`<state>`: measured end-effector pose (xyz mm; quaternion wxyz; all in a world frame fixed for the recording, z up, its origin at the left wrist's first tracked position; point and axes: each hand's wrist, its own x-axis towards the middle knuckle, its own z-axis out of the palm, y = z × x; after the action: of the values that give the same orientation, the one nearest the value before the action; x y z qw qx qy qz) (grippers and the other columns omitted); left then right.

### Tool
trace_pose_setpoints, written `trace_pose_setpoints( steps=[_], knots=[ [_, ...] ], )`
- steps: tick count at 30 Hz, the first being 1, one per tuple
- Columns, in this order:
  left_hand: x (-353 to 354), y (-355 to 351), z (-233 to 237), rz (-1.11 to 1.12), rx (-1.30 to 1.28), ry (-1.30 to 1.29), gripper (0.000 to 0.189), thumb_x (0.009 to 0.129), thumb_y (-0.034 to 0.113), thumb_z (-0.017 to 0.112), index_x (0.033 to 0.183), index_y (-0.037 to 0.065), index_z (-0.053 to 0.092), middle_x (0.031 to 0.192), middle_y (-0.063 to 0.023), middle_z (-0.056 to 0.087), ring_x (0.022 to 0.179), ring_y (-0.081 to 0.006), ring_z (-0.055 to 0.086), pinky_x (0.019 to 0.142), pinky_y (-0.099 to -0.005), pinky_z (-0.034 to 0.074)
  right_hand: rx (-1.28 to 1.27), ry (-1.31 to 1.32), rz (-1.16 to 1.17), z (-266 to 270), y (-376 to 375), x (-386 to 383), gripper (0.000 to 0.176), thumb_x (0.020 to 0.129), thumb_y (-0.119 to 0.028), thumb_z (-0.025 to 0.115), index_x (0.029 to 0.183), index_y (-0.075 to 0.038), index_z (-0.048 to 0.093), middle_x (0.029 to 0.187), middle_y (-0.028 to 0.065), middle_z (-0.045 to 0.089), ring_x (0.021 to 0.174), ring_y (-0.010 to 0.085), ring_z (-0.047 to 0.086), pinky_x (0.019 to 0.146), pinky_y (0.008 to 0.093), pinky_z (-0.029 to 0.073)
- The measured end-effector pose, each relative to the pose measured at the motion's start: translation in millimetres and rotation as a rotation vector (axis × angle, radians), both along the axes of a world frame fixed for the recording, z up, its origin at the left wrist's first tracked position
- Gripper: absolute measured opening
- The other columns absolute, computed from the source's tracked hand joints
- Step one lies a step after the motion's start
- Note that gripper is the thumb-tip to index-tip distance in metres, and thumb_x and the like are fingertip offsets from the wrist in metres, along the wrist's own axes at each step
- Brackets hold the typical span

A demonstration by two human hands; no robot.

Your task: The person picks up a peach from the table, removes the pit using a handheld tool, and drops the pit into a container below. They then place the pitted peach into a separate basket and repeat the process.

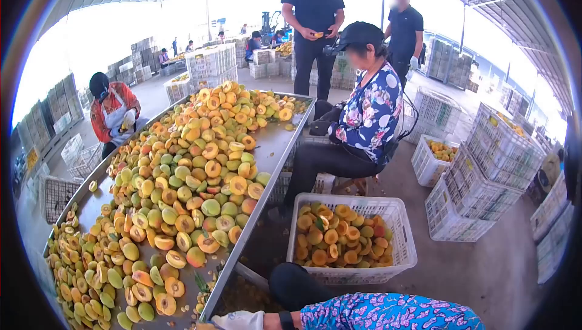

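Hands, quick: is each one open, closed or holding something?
Left hand: not in view.
Right hand: white-gloved, cut off at the picture's bottom edge; open or closed cannot be told.

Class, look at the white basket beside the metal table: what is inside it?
The white basket holds orange peach halves, piled near its rim. Its floor and any lower layers are covered by them.

Wears a white glove (237, 320) on what is probably the right hand (244, 318), covering the fingers fully. Just behind the fingers, at the wrist, carries a black band (286, 319). Farther back from the fingers, has a blue sleeve (388, 315) printed with small pink and white flowers.
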<state>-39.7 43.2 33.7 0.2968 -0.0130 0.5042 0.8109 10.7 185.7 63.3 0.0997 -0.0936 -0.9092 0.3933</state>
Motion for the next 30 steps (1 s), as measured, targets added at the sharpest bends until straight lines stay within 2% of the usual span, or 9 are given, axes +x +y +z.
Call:
trace_pose_setpoints(
  steps=[3, 4, 5, 7, 8, 10, 12, 16, 30],
  knots=[
    [-5, -8, -14, 0.009, -0.116, 0.163, 0.04, 0.083, 0.01, 0.064, 0.12, 0.002, 0.05, 0.118, -0.0113, 0.058, 0.104, -0.0248, 0.058, 0.091, -0.0357, 0.047, -0.113, 0.132, -0.115, 13, 1, -2, 0.035, 0.08, -0.035, 0.067, 0.089, -0.002, 0.059, 0.075, 0.0168, 0.064, 0.069, 0.0335, 0.064, 0.061, 0.0428, 0.048],
    [-3, -7, 1, 0.002, -0.432, 0.752, 0.044, 0.078, 0.01, 0.069, 0.119, 0.003, 0.052, 0.115, -0.0123, 0.059, 0.103, -0.025, 0.058, 0.089, -0.0339, 0.048, -0.154, 0.119, -0.083, 22, 5, 2, 0.035, 0.083, -0.034, 0.063, 0.093, -0.002, 0.055, 0.078, 0.0208, 0.063, 0.073, 0.0371, 0.062, 0.064, 0.0446, 0.048],
    [1, 11, 21, 0.161, -0.067, 0.278, 0.026, 0.079, 0.011, 0.067, 0.104, 0.004, 0.06, 0.097, -0.013, 0.064, 0.088, -0.0237, 0.062, 0.076, -0.0314, 0.051, -0.219, 0.094, -0.029, 31, 9, 7, 0.034, 0.086, -0.032, 0.059, 0.098, -0.001, 0.051, 0.082, 0.0248, 0.061, 0.076, 0.0406, 0.061, 0.067, 0.0463, 0.047],
    [-19, 3, 15, -0.19, -0.61, 1.081, 0.035, 0.086, 0.015, 0.059, 0.118, 0.003, 0.053, 0.108, -0.0091, 0.06, 0.098, -0.0259, 0.059, 0.087, -0.0289, 0.044, -0.251, 0.23, 0.009, 37, 7, 14, 0.034, 0.084, -0.03, 0.061, 0.098, 0.0, 0.052, 0.083, 0.0255, 0.06, 0.078, 0.0432, 0.059, 0.067, 0.0459, 0.048],
    [-16, 3, 25, -0.048, -0.522, 1.087, 0.032, 0.084, 0.016, 0.06, 0.113, 0.001, 0.055, 0.102, -0.0092, 0.061, 0.097, -0.0251, 0.059, 0.087, -0.0305, 0.045, -0.289, 0.168, 0.033, 21, 8, 16, 0.033, 0.083, -0.029, 0.062, 0.095, -0.001, 0.053, 0.083, 0.025, 0.061, 0.079, 0.0432, 0.059, 0.066, 0.0459, 0.048],
    [-14, -2, 26, 0.145, -0.562, 1.067, 0.042, 0.077, 0.012, 0.07, 0.113, -0.001, 0.054, 0.102, -0.0108, 0.061, 0.098, -0.02, 0.059, 0.09, -0.0325, 0.045, -0.329, -0.013, -0.019, 26, 0, 29, 0.03, 0.081, -0.025, 0.065, 0.093, -0.001, 0.054, 0.079, 0.0242, 0.061, 0.077, 0.0428, 0.06, 0.063, 0.0454, 0.048],
    [-15, -1, 16, 0.187, -0.33, 0.827, 0.041, 0.085, 0.019, 0.061, 0.119, -0.002, 0.052, 0.11, -0.0129, 0.061, 0.102, -0.0256, 0.058, 0.095, -0.0385, 0.044, -0.604, -0.267, -0.107, 29, -15, 34, 0.023, 0.083, -0.019, 0.064, 0.091, -0.002, 0.052, 0.068, 0.0193, 0.059, 0.061, 0.0333, 0.063, 0.054, 0.0388, 0.047],
    [-22, 1, 6, 0.091, 0.682, -0.124, 0.043, 0.095, 0.028, 0.044, 0.124, -0.003, 0.048, 0.117, -0.0163, 0.058, 0.11, -0.0332, 0.055, 0.101, -0.0517, 0.039, -0.443, -0.192, 0.003, 12, -32, 32, 0.026, 0.086, -0.022, 0.062, 0.092, -0.001, 0.05, 0.068, 0.02, 0.059, 0.063, 0.0346, 0.062, 0.055, 0.0403, 0.047],
    [-12, 1, 12, 0.149, 0.472, 0.115, 0.047, 0.097, 0.03, 0.038, 0.127, -0.005, 0.045, 0.12, -0.0182, 0.056, 0.111, -0.0328, 0.055, 0.098, -0.0504, 0.042, -0.502, -0.384, 0.089, 11, -39, 20, 0.033, 0.088, -0.029, 0.06, 0.092, 0.002, 0.049, 0.073, 0.0237, 0.061, 0.071, 0.0405, 0.061, 0.061, 0.0444, 0.046]
  ],
)
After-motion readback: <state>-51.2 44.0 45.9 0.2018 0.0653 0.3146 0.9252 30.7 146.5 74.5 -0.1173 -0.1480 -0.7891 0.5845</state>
